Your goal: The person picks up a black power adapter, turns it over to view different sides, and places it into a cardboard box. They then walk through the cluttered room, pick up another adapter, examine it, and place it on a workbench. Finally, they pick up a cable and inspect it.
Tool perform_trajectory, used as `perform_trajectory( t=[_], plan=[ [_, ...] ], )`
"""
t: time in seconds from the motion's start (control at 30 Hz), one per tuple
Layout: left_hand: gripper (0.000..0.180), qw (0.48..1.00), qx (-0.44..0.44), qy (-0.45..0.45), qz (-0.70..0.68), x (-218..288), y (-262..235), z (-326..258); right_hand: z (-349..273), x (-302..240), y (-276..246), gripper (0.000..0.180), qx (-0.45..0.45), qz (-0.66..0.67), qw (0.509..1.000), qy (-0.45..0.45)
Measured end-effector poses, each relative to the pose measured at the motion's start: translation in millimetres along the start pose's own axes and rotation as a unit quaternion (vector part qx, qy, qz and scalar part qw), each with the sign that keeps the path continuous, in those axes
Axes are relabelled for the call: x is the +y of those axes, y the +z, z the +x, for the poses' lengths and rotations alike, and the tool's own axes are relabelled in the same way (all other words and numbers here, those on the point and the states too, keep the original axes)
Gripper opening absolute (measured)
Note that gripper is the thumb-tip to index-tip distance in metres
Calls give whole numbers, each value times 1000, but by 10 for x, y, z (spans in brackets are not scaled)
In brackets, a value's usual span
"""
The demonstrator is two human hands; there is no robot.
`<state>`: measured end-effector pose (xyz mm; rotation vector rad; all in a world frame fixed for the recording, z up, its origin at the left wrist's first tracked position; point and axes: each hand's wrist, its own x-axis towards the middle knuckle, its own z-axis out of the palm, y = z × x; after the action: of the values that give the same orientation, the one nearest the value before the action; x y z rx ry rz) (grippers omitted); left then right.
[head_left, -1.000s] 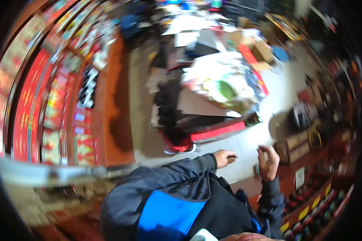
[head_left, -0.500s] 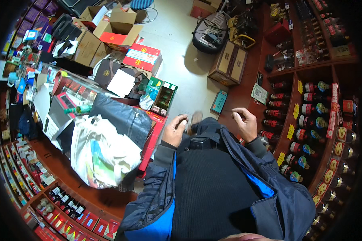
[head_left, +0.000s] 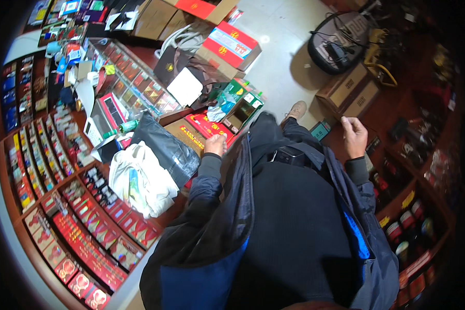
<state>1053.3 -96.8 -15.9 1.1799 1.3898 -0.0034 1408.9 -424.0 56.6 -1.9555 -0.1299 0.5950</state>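
Note:
My left hand [head_left: 215,145] is loosely closed, with nothing showing in it. It hangs close to a red box with yellow print [head_left: 207,124] and a black plastic-wrapped parcel [head_left: 166,150]. A white cloth bag [head_left: 143,181] lies against that parcel. On my other side, my right hand [head_left: 355,137] is held in the air with its fingers curled in and nothing visible in them. Nearest to it are a flat teal box [head_left: 320,130] on the floor and a brown carton [head_left: 349,92]. Neither hand appears to touch anything.
A glass display counter [head_left: 134,77] runs along the left. On it are a dark bag [head_left: 176,67] and a green open box [head_left: 243,109]. A black padded case with cables [head_left: 338,44] stands ahead. Bottle shelves [head_left: 411,222] line the right; packed shelves [head_left: 82,232] stand at lower left.
The view has swung, so the counter and boxes sit farther right and more left-hand shelves show. One shoe has come forward into view. Both hands stay empty-looking and curled.

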Motion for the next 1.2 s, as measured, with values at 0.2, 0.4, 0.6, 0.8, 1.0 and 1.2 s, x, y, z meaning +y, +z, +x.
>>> perform_trajectory(
  t=[0.2, 0.4, 0.6, 0.8, 1.0, 1.2],
  plan=[
    [23, 983, 66, -130, -108, -564, 262, -75, 969, -79, -109, 32, -59, -34, 998, -7],
    [28, 986, 150, -50, 52, -451, 762, 261, 1640, -534, 224, 44, -121, -77, 989, -32],
    [18, 940, 171, 186, 230, 158, 771, 605, 2007, -1053, 512, 45, -140, -48, 989, -20],
    [23, 975, 124, 71, 172, 72, 585, 1137, 2190, -1276, 600, 45, -122, -111, 984, -63],
    [34, 987, 93, -87, 96, -112, 572, 1501, 2258, -1418, 596, 38, -100, -107, 987, -72],
    [22, 858, -138, 164, 468, 757, 229, 2006, 1912, -1423, 247, 33, 11, -176, 982, -62]
  ],
)
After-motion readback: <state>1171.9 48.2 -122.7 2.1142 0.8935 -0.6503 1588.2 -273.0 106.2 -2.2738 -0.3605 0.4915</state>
